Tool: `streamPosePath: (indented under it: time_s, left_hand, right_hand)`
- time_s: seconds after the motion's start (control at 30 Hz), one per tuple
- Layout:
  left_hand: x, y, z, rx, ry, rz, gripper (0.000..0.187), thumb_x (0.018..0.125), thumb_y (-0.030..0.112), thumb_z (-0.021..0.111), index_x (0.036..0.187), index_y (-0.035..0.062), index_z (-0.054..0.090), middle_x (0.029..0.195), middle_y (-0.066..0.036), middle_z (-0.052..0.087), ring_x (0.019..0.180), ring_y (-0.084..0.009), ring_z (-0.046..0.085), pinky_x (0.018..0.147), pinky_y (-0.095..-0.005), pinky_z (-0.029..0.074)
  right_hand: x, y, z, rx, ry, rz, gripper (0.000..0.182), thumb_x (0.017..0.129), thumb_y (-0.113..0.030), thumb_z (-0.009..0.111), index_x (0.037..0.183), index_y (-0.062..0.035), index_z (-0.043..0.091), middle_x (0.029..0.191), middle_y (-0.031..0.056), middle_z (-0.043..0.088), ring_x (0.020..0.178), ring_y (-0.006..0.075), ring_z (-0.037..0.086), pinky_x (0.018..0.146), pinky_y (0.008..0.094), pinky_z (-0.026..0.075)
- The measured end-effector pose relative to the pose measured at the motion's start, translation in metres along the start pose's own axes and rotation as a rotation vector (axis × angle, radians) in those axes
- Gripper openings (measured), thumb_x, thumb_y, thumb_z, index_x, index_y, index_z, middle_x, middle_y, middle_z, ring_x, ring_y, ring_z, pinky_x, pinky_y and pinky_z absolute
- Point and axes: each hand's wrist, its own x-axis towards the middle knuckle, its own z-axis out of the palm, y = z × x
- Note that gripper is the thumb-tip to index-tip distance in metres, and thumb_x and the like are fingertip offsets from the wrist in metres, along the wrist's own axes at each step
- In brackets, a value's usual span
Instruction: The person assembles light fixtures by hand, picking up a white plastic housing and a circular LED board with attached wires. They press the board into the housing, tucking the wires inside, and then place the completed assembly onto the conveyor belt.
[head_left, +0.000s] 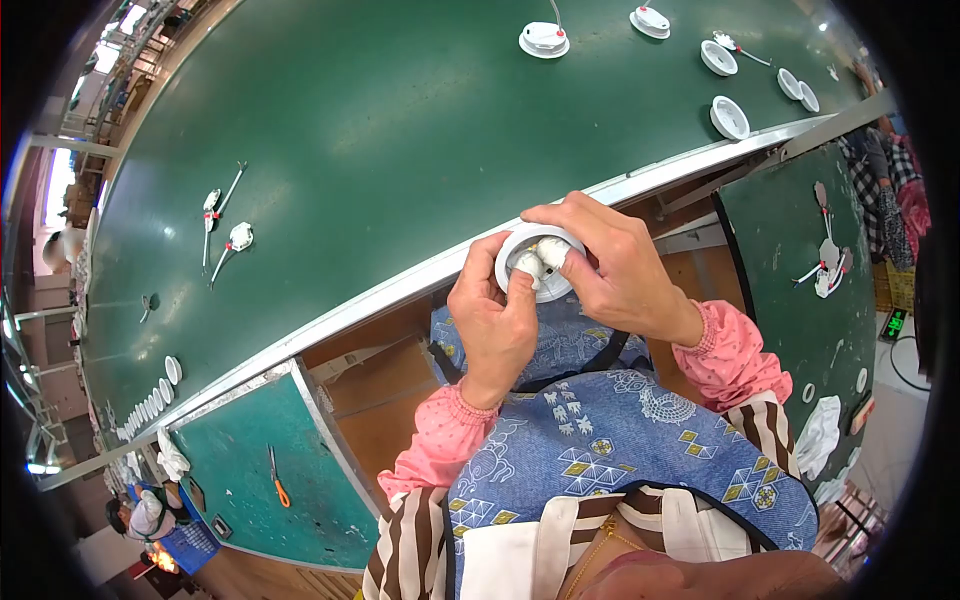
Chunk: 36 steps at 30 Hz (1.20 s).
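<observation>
A white round lamp housing [506,254], shaped like a shallow cup with a wide rim, is held between both hands over the table's front edge. My left hand [494,325] grips its left side, fingers curled behind the rim. My right hand [622,265] closes around the upper right side. Both thumbs, wrapped in white covers, press into the open inside of the housing. Whatever lies beneath the thumbs is mostly hidden.
White lamp housings [730,118] and wired lamp parts [545,39] lie along the back right of the green table [400,130]. Wired white pieces [240,237] are at left, near a row of white rings [173,370]. Orange-handled scissors [280,488] rest on the lower left board.
</observation>
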Motion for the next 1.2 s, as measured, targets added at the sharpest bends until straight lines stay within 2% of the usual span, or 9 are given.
streamPosePath:
  time_s: [0.23,0.27,0.37,0.5,0.63,0.87,0.97,1.13,1.2]
  left_hand:
    - [0.015,0.012,-0.009,0.106,-0.193,-0.072,0.020,0.090,-0.004,0.059,0.110,-0.0037,0.062,0.086,-0.003,0.066,0.076,-0.0075,0.057,0.066,-0.0245,0.047]
    - [0.016,0.016,-0.013,0.222,-0.265,-0.092,0.030,0.091,-0.005,0.058,0.121,-0.0041,0.060,0.106,-0.006,0.065,0.093,-0.0111,0.061,0.079,-0.0258,0.051]
    - [0.019,0.010,-0.003,0.347,-0.094,0.273,0.034,0.089,-0.001,0.064,0.122,-0.0003,0.060,0.099,-0.011,0.063,0.079,-0.0135,0.059,0.063,-0.0265,0.047]
    - [0.000,0.028,0.005,0.441,-0.042,0.165,0.045,0.089,0.006,0.067,0.133,-0.0006,0.056,0.111,-0.016,0.061,0.087,-0.0223,0.063,0.072,-0.0329,0.052]
    - [-0.006,0.010,0.008,0.139,0.050,0.122,0.044,0.091,0.004,0.063,0.134,-0.0031,0.055,0.116,-0.019,0.065,0.101,-0.0281,0.067,0.085,-0.0332,0.054]
    - [-0.007,0.034,0.000,0.358,-0.067,0.154,0.028,0.092,-0.002,0.056,0.119,-0.0007,0.063,0.103,-0.007,0.067,0.094,-0.0145,0.061,0.084,-0.0280,0.050]
    - [0.009,0.019,-0.006,0.318,-0.132,0.104,0.028,0.089,-0.002,0.056,0.116,-0.0003,0.064,0.097,-0.015,0.067,0.085,-0.0227,0.065,0.076,-0.0327,0.051]
    - [0.020,0.034,-0.003,0.106,-0.179,0.052,0.043,0.093,-0.002,0.054,0.136,-0.0038,0.052,0.126,-0.013,0.060,0.113,-0.0186,0.060,0.098,-0.0310,0.048]
    - [0.015,0.028,0.005,0.018,-0.122,0.068,0.048,0.091,-0.003,0.053,0.139,-0.0027,0.049,0.129,-0.014,0.057,0.114,-0.0191,0.059,0.096,-0.0309,0.049]
  right_hand:
    - [-0.005,0.008,0.003,0.144,0.026,0.095,0.030,0.081,0.006,0.056,0.110,0.0011,0.062,0.094,0.0165,0.067,0.079,0.0326,0.069,0.070,0.0398,0.053]
    - [-0.007,0.009,0.005,0.179,0.046,0.135,0.029,0.082,0.006,0.056,0.110,0.0013,0.062,0.093,0.0162,0.068,0.078,0.0302,0.070,0.070,0.0386,0.053]
    - [-0.008,0.009,0.013,0.276,0.181,0.205,0.025,0.085,0.006,0.057,0.110,0.0029,0.061,0.094,0.0144,0.070,0.081,0.0211,0.071,0.070,0.0333,0.055]
    - [-0.013,0.010,0.030,0.509,0.372,0.236,0.021,0.088,0.005,0.057,0.109,0.0050,0.061,0.094,0.0125,0.070,0.084,0.0173,0.071,0.072,0.0302,0.057]
    - [-0.015,0.000,0.034,0.484,0.363,0.183,0.021,0.087,0.005,0.058,0.108,0.0043,0.061,0.094,0.0129,0.070,0.085,0.0180,0.071,0.072,0.0306,0.056]
    - [-0.014,-0.006,0.007,0.207,0.158,0.026,0.019,0.082,0.005,0.062,0.100,0.0002,0.062,0.084,0.0128,0.066,0.072,0.0195,0.067,0.064,0.0336,0.052]
    - [-0.016,0.006,0.024,0.292,0.232,0.144,0.016,0.083,0.006,0.061,0.099,0.0013,0.061,0.083,0.0118,0.067,0.073,0.0171,0.066,0.064,0.0323,0.052]
    - [-0.004,0.007,0.039,0.618,0.414,0.232,0.010,0.091,0.003,0.059,0.101,0.0051,0.059,0.092,0.0085,0.069,0.084,0.0093,0.066,0.071,0.0246,0.054]
    - [0.003,0.005,0.038,0.616,0.461,0.255,0.010,0.091,0.003,0.060,0.101,0.0052,0.059,0.093,0.0088,0.069,0.084,0.0095,0.067,0.071,0.0252,0.054]
